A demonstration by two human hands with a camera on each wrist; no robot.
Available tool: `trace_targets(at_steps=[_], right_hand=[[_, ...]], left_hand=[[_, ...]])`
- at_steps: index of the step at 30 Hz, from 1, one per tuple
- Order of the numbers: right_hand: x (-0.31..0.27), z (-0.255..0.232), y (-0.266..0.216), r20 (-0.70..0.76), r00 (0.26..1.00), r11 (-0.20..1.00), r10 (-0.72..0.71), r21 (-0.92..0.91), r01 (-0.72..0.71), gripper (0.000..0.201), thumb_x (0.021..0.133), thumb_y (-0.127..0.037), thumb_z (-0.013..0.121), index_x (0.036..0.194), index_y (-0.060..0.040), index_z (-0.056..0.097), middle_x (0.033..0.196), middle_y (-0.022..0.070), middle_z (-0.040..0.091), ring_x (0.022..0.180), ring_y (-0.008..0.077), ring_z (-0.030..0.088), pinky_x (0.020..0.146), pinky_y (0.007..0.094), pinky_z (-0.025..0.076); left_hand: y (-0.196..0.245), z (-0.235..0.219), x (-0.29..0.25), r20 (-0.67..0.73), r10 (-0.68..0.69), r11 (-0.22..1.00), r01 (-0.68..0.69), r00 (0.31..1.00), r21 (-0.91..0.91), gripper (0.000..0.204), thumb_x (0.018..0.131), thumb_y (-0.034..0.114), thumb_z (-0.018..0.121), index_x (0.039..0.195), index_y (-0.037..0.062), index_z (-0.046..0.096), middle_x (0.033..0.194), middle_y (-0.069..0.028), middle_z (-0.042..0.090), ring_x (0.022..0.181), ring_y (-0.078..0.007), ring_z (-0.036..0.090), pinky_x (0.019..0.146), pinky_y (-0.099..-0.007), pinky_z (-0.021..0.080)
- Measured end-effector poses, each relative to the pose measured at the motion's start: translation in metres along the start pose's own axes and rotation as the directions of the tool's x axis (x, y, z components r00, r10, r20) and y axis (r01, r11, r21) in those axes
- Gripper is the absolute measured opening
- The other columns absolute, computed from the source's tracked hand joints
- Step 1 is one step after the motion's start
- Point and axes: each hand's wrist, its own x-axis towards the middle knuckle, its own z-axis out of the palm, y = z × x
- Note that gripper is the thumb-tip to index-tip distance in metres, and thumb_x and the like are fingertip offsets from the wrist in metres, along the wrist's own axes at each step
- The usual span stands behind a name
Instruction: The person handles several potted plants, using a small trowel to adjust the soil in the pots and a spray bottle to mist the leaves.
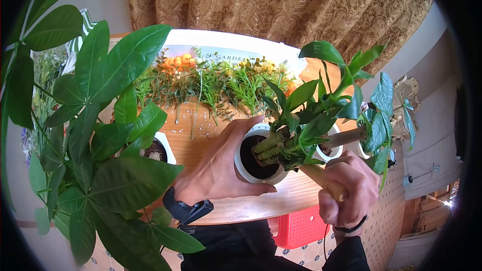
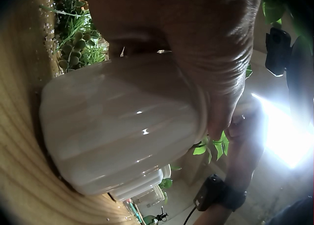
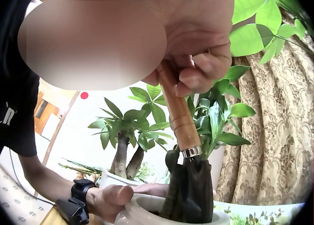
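A white plant pot (image 1: 240, 169) with dark soil (image 1: 252, 159) stands on the wooden table, ribbed along its side in the left wrist view. Thick green stalks (image 1: 271, 148) of a leafy plant rise from it, leaning right. My left hand (image 1: 218, 163) holds the pot from the left, its thumb and fingers spread around the rim. My right hand (image 1: 351, 185) grips the wooden handle (image 3: 182, 119) of a small garden trowel. The trowel's dark blade (image 3: 196, 190) points down at the pot's opening, close beside the stalks; its tip is hidden behind the rim.
A large-leaved potted plant (image 1: 120, 185) fills the left side. Flower and greenery stems (image 1: 226, 88) lie along the back near a white tray (image 1: 271, 47). Small white grains (image 1: 201, 129) dot the table. More potted plants (image 1: 379, 125) stand at right; a red stool (image 1: 301, 228) is below.
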Motion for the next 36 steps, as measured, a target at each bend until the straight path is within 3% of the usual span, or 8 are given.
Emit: trace_targets(at_steps=[11,23,25,29,36], right_hand=[[-0.0003,-0.0034,-0.0047,-0.023,1.0,1.0,0.014,0.02,-0.014,0.057,0.07,-0.014,0.083,0.12,-0.0006,0.06,0.074,0.0087,0.058,0.057,0.0251,0.055,0.05,0.0362,0.046],[0.0007,-0.0023,-0.0036,0.046,0.999,1.0,0.006,0.018,-0.007,0.057,0.069,-0.013,0.082,0.12,-0.0005,0.06,0.072,0.0091,0.057,0.056,0.0247,0.055,0.05,0.0358,0.046],[-0.0014,-0.0014,-0.0047,-0.029,1.0,1.0,-0.006,0.013,0.007,0.057,0.071,-0.015,0.082,0.121,0.0004,0.06,0.073,0.0097,0.058,0.057,0.0248,0.056,0.05,0.0355,0.046],[-0.0004,-0.0029,-0.0038,-0.026,1.0,1.0,0.002,0.008,-0.002,0.057,0.071,-0.015,0.082,0.122,0.0011,0.06,0.074,0.0102,0.06,0.057,0.0249,0.056,0.051,0.0353,0.047],[0.0005,-0.0024,-0.0026,0.037,0.999,1.0,-0.003,0.018,0.003,0.057,0.069,-0.012,0.082,0.12,0.0008,0.06,0.073,0.0103,0.059,0.057,0.0251,0.056,0.051,0.0352,0.047]], left_hand=[[0.003,-0.0014,0.0004,0.01,-0.017,1.0,0.016,1.0,0.023,0.124,0.057,0.034,0.101,0.155,0.0025,0.032,0.136,-0.0242,0.051,0.127,-0.041,0.055,0.107,-0.0478,0.046],[0.0035,-0.002,0.0013,0.004,0.016,0.998,-0.017,1.0,0.066,0.127,0.055,0.037,0.102,0.155,0.0023,0.033,0.139,-0.0239,0.049,0.129,-0.0409,0.053,0.109,-0.048,0.045],[0.004,-0.0022,0.0013,0.006,0.02,0.997,-0.021,1.0,0.078,0.126,0.055,0.037,0.102,0.155,0.0023,0.033,0.138,-0.024,0.049,0.129,-0.0414,0.052,0.109,-0.0483,0.045],[0.004,-0.0023,0.0015,0.011,0.005,0.997,-0.005,1.0,0.078,0.126,0.055,0.037,0.102,0.154,0.0025,0.033,0.138,-0.024,0.049,0.129,-0.0416,0.052,0.109,-0.0485,0.045],[0.0048,-0.0023,0.0013,0.01,-0.005,0.997,0.004,1.0,0.08,0.126,0.055,0.038,0.102,0.154,0.0032,0.033,0.138,-0.0239,0.049,0.129,-0.0417,0.052,0.109,-0.0486,0.045]])
